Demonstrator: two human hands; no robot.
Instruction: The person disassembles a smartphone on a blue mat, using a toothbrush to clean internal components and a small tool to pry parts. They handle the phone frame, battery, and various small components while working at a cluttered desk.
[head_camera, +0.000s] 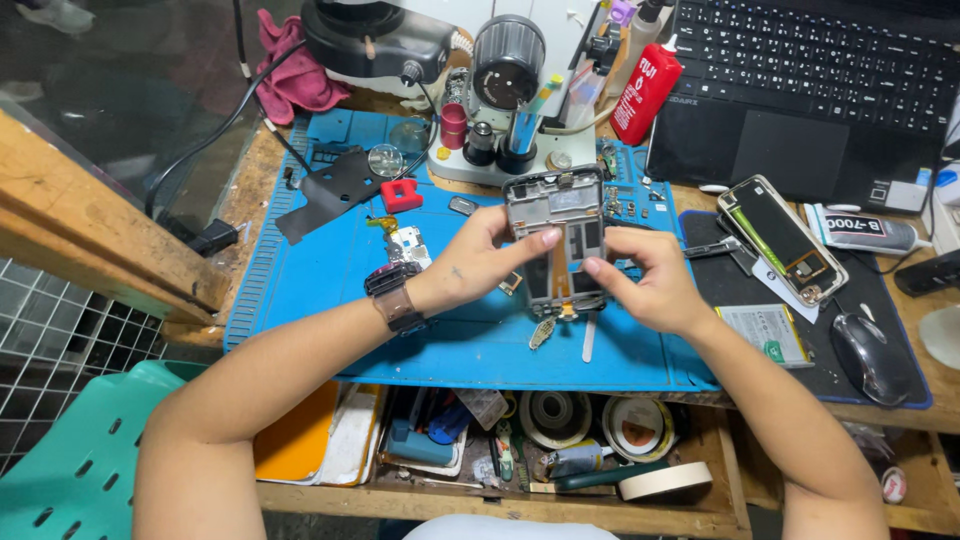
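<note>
A person holds an opened phone frame (556, 240) up over the blue mat (330, 270). The blue mat is the big thing in the middle, so everything here is told from it.

The left hand (478, 262) grips the left side of the frame, with the thumb pressed on its front. The right hand (640, 275) pinches the right side, its fingers curled around the edge. Both hands are closed on the frame, and the frame sits tilted up above the middle of the mat. The left wrist wears a dark watch (392, 296).

On the mat, just under the frame, lie a white flat stick (589, 338) and a small metal piece (541, 334). At the back edge of the mat stands a microscope (510, 80), with a red bottle (647, 92) beside it. Right of the mat, on a black pad, rest another opened phone (783, 238) and a mouse (868, 355). Below the mat's front edge, an open drawer holds tape rolls (640, 430).

What could go wrong? The frame looks thin, with an orange strip (562, 262) running down it. If the hands squeeze or bend too hard, the strip could tear. If the grip slips, the frame could drop onto the small parts on the mat and knock them away.
</note>
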